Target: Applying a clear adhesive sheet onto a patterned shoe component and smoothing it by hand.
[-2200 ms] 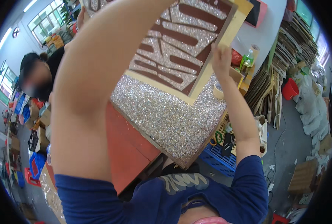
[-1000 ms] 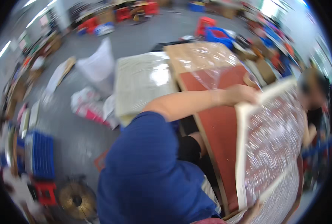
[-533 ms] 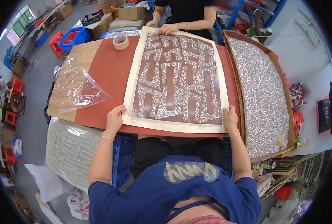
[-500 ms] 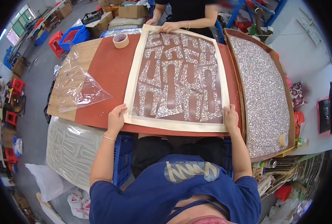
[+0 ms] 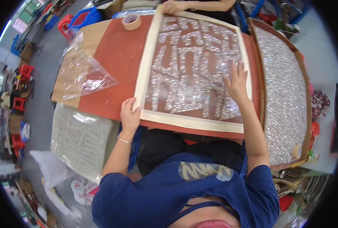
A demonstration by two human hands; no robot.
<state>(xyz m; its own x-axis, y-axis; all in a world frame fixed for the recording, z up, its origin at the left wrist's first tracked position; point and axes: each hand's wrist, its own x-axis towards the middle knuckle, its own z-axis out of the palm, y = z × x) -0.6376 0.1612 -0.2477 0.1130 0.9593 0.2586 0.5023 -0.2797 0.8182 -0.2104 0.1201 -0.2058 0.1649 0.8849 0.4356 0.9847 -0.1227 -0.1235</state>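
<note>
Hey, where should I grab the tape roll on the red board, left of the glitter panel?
Probably pinch the left side of the tape roll from above, a finger inside the ring. It lies flat on the red board, opening up, and the pale border of the glitter panel sits near its right side.

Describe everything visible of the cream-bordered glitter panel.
The panel looks roughly rectangular: sparkling silver, angular shapes separated by reddish-brown areas, inside a pale cream border. Its material is unclear. It lies, seemingly flat, on the red tabletop, its near edge close to the table's. The left hand is at its lower left edge; the right hand spreads over its right side; a co-worker's hand is at the far edge.
</note>
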